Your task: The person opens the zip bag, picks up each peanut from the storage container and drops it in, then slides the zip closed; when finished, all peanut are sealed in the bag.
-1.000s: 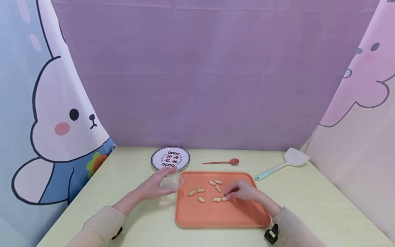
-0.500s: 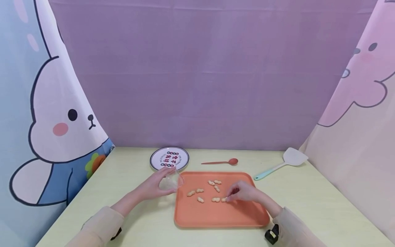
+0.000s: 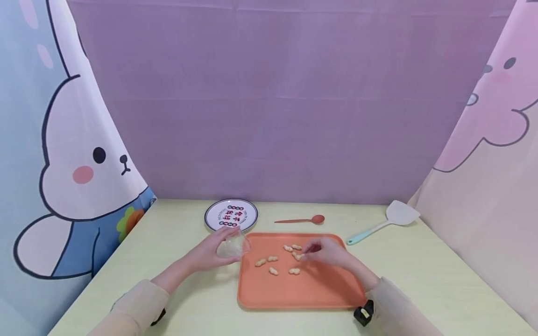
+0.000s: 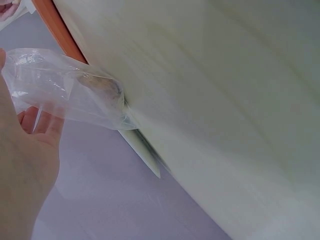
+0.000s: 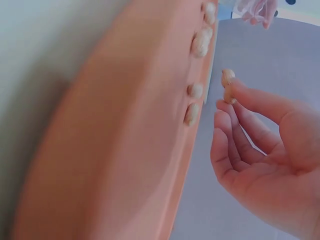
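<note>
In the head view my left hand [image 3: 214, 249] grips a clear plastic bag [image 3: 232, 245], its mouth turned toward the left edge of the orange tray [image 3: 302, 296]. Something brownish shows through the bag [image 4: 65, 87] in the left wrist view. My right hand [image 3: 325, 254] is raised over the tray. Between its thumb and fingertips it pinches a peanut in its shell [image 5: 228, 86], clear of the tray in the right wrist view. Several more peanuts lie scattered on the tray, among them one peanut [image 3: 294, 271] by itself and another peanut [image 3: 260, 262] farther left.
A round plate [image 3: 218, 215] with a dark rim and red lettering stands behind my left hand. Beyond the tray lies a red spoon [image 3: 318, 219]. A white spatula [image 3: 401, 213] with a mint handle is at the back right. A purple cloth [image 3: 269, 116] hangs behind the table.
My right hand has lifted a peanut off the tray and moved up and slightly left with it. The left hand with the bag has stayed about where it was.
</note>
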The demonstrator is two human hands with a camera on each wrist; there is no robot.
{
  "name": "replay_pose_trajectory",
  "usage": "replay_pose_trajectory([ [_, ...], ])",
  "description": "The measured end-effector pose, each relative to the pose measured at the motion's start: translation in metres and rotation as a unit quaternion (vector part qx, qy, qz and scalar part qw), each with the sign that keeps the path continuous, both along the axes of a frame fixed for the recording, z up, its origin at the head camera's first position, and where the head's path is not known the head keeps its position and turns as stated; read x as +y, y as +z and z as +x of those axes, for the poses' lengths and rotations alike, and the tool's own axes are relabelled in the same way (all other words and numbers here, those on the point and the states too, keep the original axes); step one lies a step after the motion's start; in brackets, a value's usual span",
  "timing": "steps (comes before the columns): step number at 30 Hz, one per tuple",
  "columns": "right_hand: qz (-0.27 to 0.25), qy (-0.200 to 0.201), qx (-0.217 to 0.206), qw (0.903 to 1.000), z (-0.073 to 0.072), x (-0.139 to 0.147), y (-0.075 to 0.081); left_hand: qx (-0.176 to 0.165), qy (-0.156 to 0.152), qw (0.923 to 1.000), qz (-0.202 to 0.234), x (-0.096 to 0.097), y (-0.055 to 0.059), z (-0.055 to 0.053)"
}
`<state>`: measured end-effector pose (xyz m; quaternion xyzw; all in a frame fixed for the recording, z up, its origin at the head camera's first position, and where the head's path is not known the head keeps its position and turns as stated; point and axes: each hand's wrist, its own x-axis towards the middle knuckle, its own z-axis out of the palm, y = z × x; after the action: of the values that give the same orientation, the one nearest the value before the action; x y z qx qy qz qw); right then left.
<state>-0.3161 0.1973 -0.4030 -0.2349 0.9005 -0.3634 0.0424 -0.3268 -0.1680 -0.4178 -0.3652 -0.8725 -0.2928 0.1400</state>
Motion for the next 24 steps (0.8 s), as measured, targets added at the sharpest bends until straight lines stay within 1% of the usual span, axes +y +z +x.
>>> replay_pose_trajectory([
  [3, -0.007, -0.006, 0.002, 1.0, -0.001, -0.01, 0.005, 0.002, -0.001, 1.0, 0.0, 0.0, 0.0, 0.0],
  [5, -0.019, -0.004, -0.004, 0.9998, -0.002, -0.017, 0.008, 0.002, -0.002, 1.0, 0.001, 0.0, 0.0, 0.0],
  [12, -0.058, 0.029, -0.028, 0.9975, -0.004, -0.047, 0.017, 0.004, -0.001, 1.0, -0.001, -0.001, 0.0, 0.0],
  [17, -0.078, 0.036, -0.031, 0.9958, -0.005, -0.072, 0.018, -0.001, -0.003, 1.0, 0.001, -0.001, 0.001, 0.001],
  [19, -0.086, 0.036, -0.028, 0.9953, -0.005, -0.082, 0.019, -0.001, -0.004, 1.0, 0.002, -0.001, 0.001, 0.001],
  [24, -0.102, 0.046, 0.006, 0.9936, -0.005, -0.105, 0.022, -0.003, -0.003, 1.0, 0.001, -0.001, 0.001, 0.0],
])
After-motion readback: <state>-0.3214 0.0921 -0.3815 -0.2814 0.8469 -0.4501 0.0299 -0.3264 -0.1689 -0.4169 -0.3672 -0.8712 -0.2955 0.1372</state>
